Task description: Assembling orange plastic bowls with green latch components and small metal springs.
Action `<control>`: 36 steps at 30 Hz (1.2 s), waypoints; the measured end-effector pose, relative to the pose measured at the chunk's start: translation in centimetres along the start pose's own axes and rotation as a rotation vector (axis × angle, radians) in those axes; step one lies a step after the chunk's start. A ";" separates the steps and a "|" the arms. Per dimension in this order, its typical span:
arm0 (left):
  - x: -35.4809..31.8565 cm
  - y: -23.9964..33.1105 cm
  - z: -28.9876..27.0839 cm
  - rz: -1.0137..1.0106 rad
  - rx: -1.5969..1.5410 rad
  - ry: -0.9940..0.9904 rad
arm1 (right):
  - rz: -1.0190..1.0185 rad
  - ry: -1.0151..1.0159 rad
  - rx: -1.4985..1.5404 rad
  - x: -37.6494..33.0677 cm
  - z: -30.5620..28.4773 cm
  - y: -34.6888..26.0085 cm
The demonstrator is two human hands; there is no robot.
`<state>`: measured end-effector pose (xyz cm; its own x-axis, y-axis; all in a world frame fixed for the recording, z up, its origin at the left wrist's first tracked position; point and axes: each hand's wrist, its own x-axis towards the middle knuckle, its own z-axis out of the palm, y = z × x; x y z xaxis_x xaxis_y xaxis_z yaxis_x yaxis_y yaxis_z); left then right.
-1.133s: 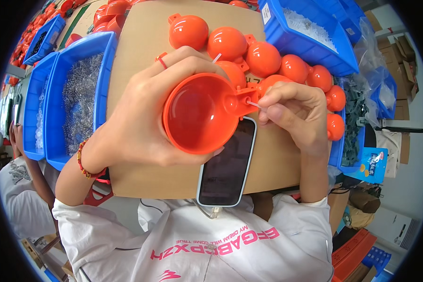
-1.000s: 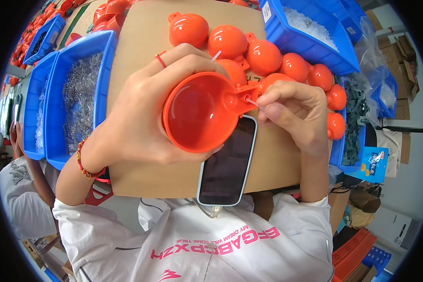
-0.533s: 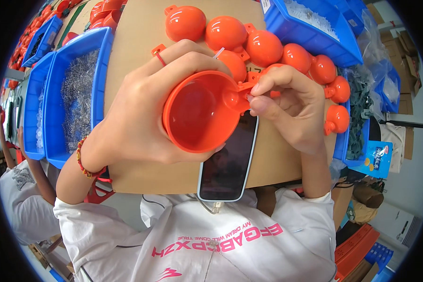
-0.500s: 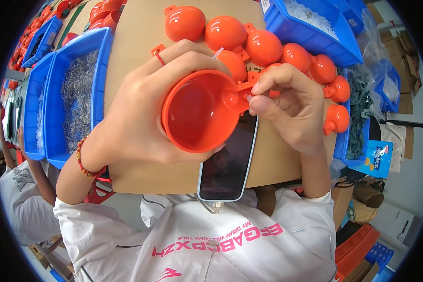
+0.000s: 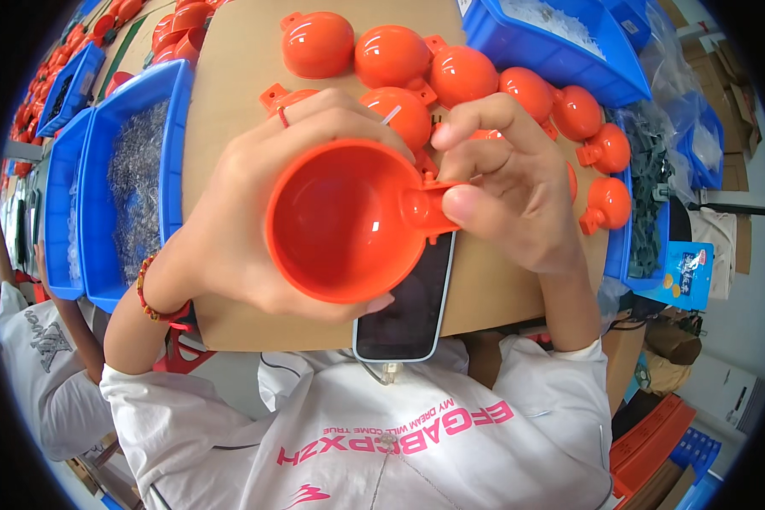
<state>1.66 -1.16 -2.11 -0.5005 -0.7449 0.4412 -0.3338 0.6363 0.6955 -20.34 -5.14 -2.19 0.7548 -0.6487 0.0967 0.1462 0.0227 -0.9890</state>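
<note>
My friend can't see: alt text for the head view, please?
The left hand holds an orange cup, hollow facing the camera; the right hand is at the cup's tab. Around them: a phone, domed orange parts, blue bins.

A glossy orange-red cup (image 5: 336,225), round and hollow, sits in the left hand (image 5: 251,200), open mouth facing up, its tab at three o'clock by the right hand (image 5: 518,191). A thin whitish stick (image 5: 391,115) slants at one o'clock.

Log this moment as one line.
left hand: grips orange cup; right hand: thumb at its tab; phone: on brown table; orange domes: beyond hands
</note>
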 end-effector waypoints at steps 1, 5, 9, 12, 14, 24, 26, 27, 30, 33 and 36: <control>-0.2 0.0 -0.2 -0.046 -0.086 -0.015 | 0.007 0.013 0.077 0.2 0.3 -0.3; -0.2 -0.7 0.3 -0.202 -0.570 -0.013 | -0.146 0.029 0.094 0.6 0.1 1.0; -0.3 -0.6 1.1 -0.208 -0.858 -0.082 | -0.339 0.182 -0.228 1.3 0.9 2.0; -0.5 -0.5 1.6 -0.228 -0.955 -0.123 | -0.357 0.260 -0.288 1.3 1.1 2.6; -0.8 -0.7 1.5 -0.233 -0.960 -0.168 | -0.406 0.252 -0.374 1.6 0.8 2.7; -0.3 -0.4 0.8 -0.170 -0.822 -0.194 | -0.346 0.262 -0.271 1.2 0.6 2.5; -0.3 -0.3 0.6 -0.093 -0.792 -0.190 | -0.330 0.240 -0.263 1.2 0.6 2.2; -0.2 -0.1 0.5 -0.081 -0.782 -0.190 | -0.344 0.247 -0.250 1.2 0.7 2.1; -0.2 -0.2 0.9 -0.064 -0.793 -0.103 | -0.364 0.273 -0.185 1.2 0.7 1.9; 0.0 0.8 -0.1 -0.485 -0.783 0.042 | -0.356 0.355 -0.027 0.9 0.7 1.2; 0.2 0.4 -0.7 -0.447 -0.555 0.146 | -0.350 0.222 0.031 0.6 -0.6 1.7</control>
<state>2.01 -1.25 -1.35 -0.2864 -0.9537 0.0915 -0.0075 0.0978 0.9952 -20.00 -5.91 -3.87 0.5003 -0.7699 0.3962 0.3913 -0.2072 -0.8966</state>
